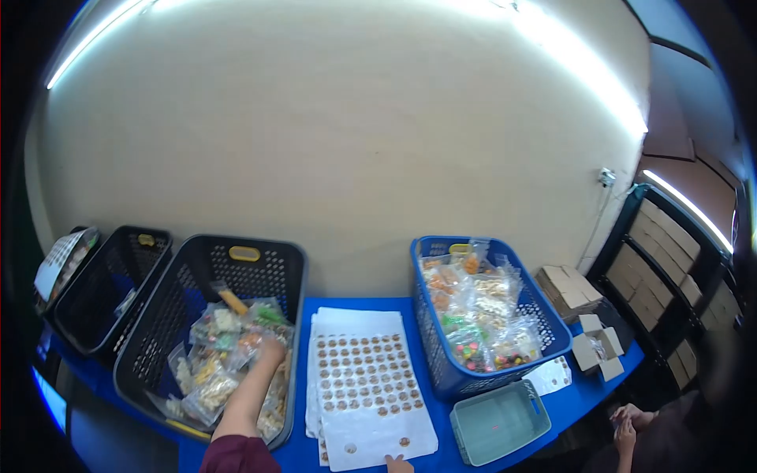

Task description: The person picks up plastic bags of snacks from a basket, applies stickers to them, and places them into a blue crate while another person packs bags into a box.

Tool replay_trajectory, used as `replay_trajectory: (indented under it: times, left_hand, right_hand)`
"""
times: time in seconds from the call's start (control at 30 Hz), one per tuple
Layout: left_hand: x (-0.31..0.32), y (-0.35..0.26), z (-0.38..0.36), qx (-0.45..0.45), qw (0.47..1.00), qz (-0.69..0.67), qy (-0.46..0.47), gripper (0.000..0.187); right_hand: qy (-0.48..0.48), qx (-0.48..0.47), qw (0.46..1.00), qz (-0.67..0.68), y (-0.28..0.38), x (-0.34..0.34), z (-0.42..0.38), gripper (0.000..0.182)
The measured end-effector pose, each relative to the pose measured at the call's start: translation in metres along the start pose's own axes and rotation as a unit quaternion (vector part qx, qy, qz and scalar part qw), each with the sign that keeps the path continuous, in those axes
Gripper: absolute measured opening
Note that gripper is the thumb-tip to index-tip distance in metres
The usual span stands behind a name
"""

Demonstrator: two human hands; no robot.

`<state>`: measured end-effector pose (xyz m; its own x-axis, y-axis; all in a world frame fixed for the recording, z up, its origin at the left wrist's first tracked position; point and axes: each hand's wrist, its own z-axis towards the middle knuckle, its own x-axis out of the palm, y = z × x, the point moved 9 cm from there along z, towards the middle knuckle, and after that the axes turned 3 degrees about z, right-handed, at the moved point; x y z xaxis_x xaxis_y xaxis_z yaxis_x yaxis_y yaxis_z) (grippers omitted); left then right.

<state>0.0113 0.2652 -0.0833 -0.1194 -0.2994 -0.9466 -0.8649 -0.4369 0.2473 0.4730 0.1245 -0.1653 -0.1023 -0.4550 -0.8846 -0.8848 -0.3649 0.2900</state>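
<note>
My left hand (272, 351) reaches down into a large black basket (183, 272) among clear plastic packets of snacks (217, 386); its fingers are hidden against them. A maroon sleeve covers the upper part of that arm. At the bottom edge of the view, my right hand (399, 465) shows only in part, with fingertips slightly apart at the lower edge of a white sticker sheet (371, 430). Rows of round brown stickers cover much of the sheet, which lies on a stack of similar sheets. Nothing can be seen held in my right hand.
A blue basket (426, 347) full of snack packets stands right of the sheets. Before it is a green-grey tray (465, 457). Beyond are an open carton (587, 355) and flat cardboard (568, 288). Another black basket (79, 315) is far left. A co-worker's hands (628, 422) show lower right.
</note>
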Motion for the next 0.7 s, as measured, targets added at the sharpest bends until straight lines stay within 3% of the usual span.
replay_trajectory:
  times: [0.03, 0.07, 0.17, 0.27, 0.33, 0.37, 0.43, 0.47, 0.53, 0.57, 0.6, 0.7]
  left_hand:
    - [0.014, -0.014, -0.002, 0.032, 0.998, 0.048, 0.013, 0.045]
    - [0.015, -0.007, -0.007, -0.028, 0.999, -0.002, -0.041, 0.047]
    - [-0.002, -0.003, -0.002, 0.01, 0.986, -0.016, -0.164, 0.048]
    - [-0.027, 0.014, -0.004, 0.045, 0.988, -0.046, -0.141, 0.05]
    - [-0.074, 0.035, -0.024, 0.013, 0.967, -0.168, -0.192, 0.047]
    - [-0.096, 0.045, -0.03, -0.002, 0.95, -0.226, -0.215, 0.046]
    - [-0.153, 0.075, -0.048, -0.014, 0.846, -0.358, -0.394, 0.038]
    - [-0.196, 0.081, -0.074, 0.018, 0.789, -0.348, -0.506, 0.033]
    - [-0.244, 0.097, -0.09, 0.018, 0.726, -0.413, -0.549, 0.034]
    - [-0.267, 0.097, -0.1, 0.034, 0.723, -0.372, -0.581, 0.032]
    - [-0.294, 0.092, -0.122, 0.068, 0.691, -0.424, -0.581, 0.023]
    - [-0.334, 0.062, -0.167, 0.162, 0.695, -0.49, -0.501, 0.009]
  right_hand:
    - [-0.011, -0.006, 1.0, 0.005, 0.001, -0.005, -0.005, 0.07]
    - [-0.021, -0.014, 1.0, 0.008, 0.002, -0.012, -0.01, 0.068]
    - [-0.047, -0.012, 0.998, 0.03, 0.003, -0.026, -0.016, 0.06]
    - [-0.023, -0.005, 0.999, 0.045, 0.004, -0.024, -0.015, 0.057]
    - [-0.006, -0.007, 0.998, 0.059, 0.002, -0.028, -0.011, 0.057]
    - [-0.003, -0.012, 0.998, 0.069, 0.001, -0.029, -0.011, 0.057]
    - [-0.019, -0.026, 0.997, 0.069, 0.002, -0.03, -0.01, 0.054]
    - [-0.037, -0.036, 0.997, 0.056, 0.001, -0.03, -0.009, 0.05]
    - [-0.032, -0.024, 0.996, 0.074, -0.004, -0.032, -0.007, 0.048]
    - [-0.011, -0.002, 0.994, 0.105, -0.009, -0.038, -0.005, 0.049]
    - [0.012, 0.02, 0.991, 0.135, -0.015, -0.038, -0.002, 0.051]
    - [-0.138, -0.012, 0.943, 0.304, -0.051, -0.033, 0.01, 0.038]
